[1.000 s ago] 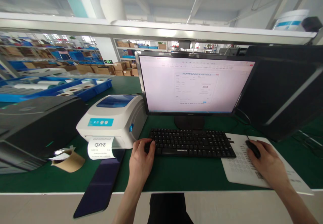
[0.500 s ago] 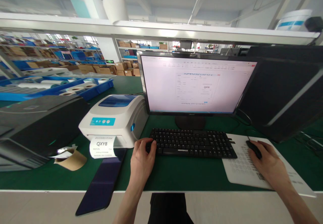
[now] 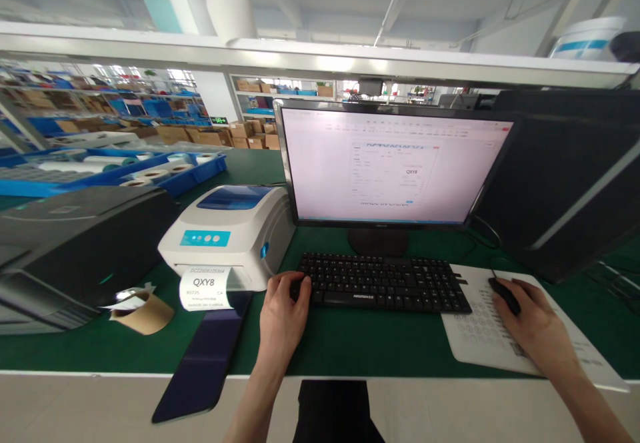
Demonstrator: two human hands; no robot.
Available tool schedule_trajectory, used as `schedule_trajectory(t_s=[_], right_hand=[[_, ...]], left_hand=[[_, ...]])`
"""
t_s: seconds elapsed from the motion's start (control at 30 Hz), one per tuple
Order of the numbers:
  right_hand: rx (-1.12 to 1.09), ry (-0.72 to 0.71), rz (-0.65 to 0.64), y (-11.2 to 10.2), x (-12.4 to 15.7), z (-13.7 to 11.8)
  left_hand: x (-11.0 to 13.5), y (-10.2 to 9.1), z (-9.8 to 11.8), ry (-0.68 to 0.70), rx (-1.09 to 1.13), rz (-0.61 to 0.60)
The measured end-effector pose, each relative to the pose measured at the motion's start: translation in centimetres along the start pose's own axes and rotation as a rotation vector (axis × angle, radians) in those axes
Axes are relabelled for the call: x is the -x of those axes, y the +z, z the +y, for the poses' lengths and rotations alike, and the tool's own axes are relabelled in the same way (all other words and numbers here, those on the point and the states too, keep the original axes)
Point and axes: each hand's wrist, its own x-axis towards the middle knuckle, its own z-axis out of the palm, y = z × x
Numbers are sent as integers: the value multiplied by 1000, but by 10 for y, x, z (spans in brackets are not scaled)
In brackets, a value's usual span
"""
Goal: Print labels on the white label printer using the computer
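Observation:
At the left end of the black keyboard (image 3: 377, 283) rests my left hand (image 3: 284, 306). Its fingers are bent, with a gap between thumb and forefinger where the dark keyboard corner shows; nothing is gripped. My right hand (image 3: 533, 316) lies around a black mouse (image 3: 506, 295) on a white printed mouse pad (image 3: 473, 336). Behind the keyboard stands a lit monitor (image 3: 320, 163) with a dialog window and the letters "QXY8" on its screen. A white label printer (image 3: 235, 220) is left of the keyboard, and a printed "QXY8" label (image 3: 204, 290) sticks out of its front slot.
A dark blue flat panel (image 3: 200, 370) overhangs the table's front edge. Left of it are a cardboard tube (image 3: 147, 316) and a black machine (image 3: 75, 256). Blue trays (image 3: 200, 175) hold rolls at back left. A black case (image 3: 565, 183) stands right, under a white shelf (image 3: 320, 60).
The view has shifted very slightly. Both hands keep their places on the keyboard and the mouse, and the label still hangs from the printer.

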Motion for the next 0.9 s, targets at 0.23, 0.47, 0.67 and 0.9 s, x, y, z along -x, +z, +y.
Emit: schedule_trajectory(t_s=[0.23, 0.47, 0.67, 0.9], right_hand=[[-1, -1, -18, 3, -1, 5], [-4, -5, -18, 3, 0, 6], [7, 7, -32, 2, 1, 3], [44, 19, -15, 0, 0, 2]], left_hand=[[0, 0, -1, 3, -4, 2], [0, -1, 0, 5, 5, 5], [0, -1, 1, -13, 13, -12], [0, -1, 1, 3, 2, -4]])
